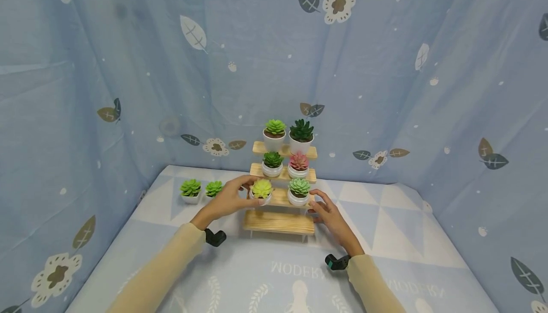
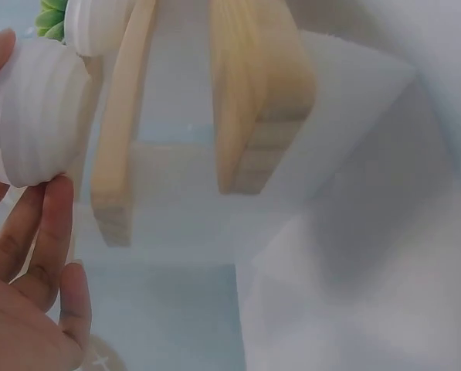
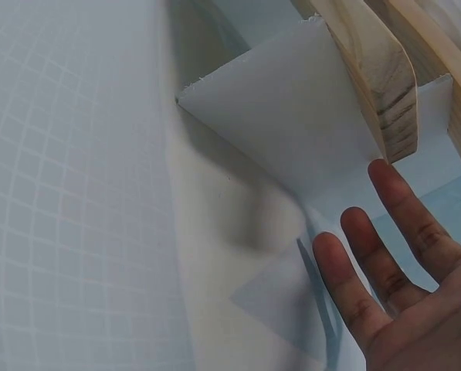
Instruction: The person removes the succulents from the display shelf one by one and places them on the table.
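My left hand (image 1: 229,201) holds a yellow-green potted succulent (image 1: 261,188) at the left end of the third step of a wooden tiered stand (image 1: 278,223). In the left wrist view its ribbed white pot (image 2: 41,116) sits between thumb and fingers. On the same step stands a pale green potted succulent (image 1: 299,188). Beside that step's right end is my right hand (image 1: 328,217), fingers extended. The right wrist view shows one fingertip at the end of a wooden board (image 3: 392,108); whether it touches cannot be told.
Bright green (image 1: 274,128) and dark green (image 1: 301,132) succulents occupy the top step. Below them stand a green one (image 1: 272,161) and a pink one (image 1: 298,163). Two small green potted plants (image 1: 190,189) stand left on the patterned cloth (image 1: 385,237). A blue curtain (image 1: 265,65) hangs behind.
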Demonstrator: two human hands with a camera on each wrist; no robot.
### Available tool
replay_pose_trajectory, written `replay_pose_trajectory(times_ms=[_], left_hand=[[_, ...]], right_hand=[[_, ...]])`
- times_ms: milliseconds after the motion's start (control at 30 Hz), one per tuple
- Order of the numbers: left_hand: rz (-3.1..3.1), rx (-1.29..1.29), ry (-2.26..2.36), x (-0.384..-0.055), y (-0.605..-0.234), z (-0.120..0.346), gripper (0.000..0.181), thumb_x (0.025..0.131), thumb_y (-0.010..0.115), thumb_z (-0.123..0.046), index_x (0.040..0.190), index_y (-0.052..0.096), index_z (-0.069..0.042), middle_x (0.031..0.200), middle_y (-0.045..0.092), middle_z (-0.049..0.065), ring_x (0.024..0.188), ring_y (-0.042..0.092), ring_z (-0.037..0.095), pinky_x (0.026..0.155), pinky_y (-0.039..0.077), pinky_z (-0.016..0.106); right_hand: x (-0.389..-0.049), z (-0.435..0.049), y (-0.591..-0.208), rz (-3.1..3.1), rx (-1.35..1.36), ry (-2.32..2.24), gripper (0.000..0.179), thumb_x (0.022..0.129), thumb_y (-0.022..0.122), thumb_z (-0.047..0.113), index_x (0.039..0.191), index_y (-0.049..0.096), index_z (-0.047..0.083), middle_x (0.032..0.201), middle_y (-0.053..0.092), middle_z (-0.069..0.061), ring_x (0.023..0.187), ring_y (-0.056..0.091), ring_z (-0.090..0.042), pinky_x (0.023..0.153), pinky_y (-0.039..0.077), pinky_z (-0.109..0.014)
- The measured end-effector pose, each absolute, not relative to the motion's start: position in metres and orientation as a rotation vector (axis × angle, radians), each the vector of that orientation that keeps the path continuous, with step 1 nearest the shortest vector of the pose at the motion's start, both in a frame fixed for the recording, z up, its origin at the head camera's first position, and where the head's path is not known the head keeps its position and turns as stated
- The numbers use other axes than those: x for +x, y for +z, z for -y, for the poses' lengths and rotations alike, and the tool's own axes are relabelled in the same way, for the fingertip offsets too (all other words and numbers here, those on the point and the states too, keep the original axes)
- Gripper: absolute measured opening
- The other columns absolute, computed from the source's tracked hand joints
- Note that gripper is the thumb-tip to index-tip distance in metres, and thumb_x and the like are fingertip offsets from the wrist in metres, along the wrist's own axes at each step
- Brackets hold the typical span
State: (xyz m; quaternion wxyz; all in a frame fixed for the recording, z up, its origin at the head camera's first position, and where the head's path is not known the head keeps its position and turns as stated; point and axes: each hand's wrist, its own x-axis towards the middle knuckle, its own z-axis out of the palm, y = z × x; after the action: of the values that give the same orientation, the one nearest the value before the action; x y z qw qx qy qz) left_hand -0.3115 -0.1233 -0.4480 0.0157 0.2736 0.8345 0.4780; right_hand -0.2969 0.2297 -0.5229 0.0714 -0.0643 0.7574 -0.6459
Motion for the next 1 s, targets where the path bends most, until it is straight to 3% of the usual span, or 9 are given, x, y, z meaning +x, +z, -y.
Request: replay_pose_trajectory(times_ms=[267,633,1000], left_hand=[[-2.57,0.825,1.533,-0.312,-0.45,0.139,0.071,0.088,0.083,-0.043,0.148,0.054,-0.019,0.132,0.06,0.001,0.112,0.056,0.021,0.101,0.043,0.052],[-2.596,0.646,1.566,-0.305,-0.454,0.167,0.073,0.082,0.086,-0.05,0.144,0.058,-0.022,0.129,0.06,0.004,0.115,0.055,0.03,0.102,0.042,0.061],[-2.682,0.518,1.52,-0.296,-0.463,0.195,0.08,0.083,0.086,-0.049,0.148,0.054,-0.017,0.136,0.058,0.009,0.118,0.055,0.03,0.101,0.045,0.059]], right_hand=[[-0.297,-0.23,-0.523,-2.28,-0.186,-1.943,0.049,0.103,0.062,0.045,0.148,0.046,0.032,0.137,0.059,-0.019,0.124,0.058,-0.041,0.091,0.055,-0.046],[-0.297,-0.232,-0.523,-2.296,-0.194,-1.936,0.049,0.102,0.062,0.049,0.147,0.047,0.034,0.137,0.06,-0.017,0.123,0.059,-0.038,0.089,0.056,-0.044],[-0.298,-0.23,-0.526,-2.284,-0.193,-1.941,0.05,0.102,0.063,0.05,0.147,0.048,0.036,0.14,0.059,-0.015,0.12,0.061,-0.033,0.089,0.055,-0.045]])
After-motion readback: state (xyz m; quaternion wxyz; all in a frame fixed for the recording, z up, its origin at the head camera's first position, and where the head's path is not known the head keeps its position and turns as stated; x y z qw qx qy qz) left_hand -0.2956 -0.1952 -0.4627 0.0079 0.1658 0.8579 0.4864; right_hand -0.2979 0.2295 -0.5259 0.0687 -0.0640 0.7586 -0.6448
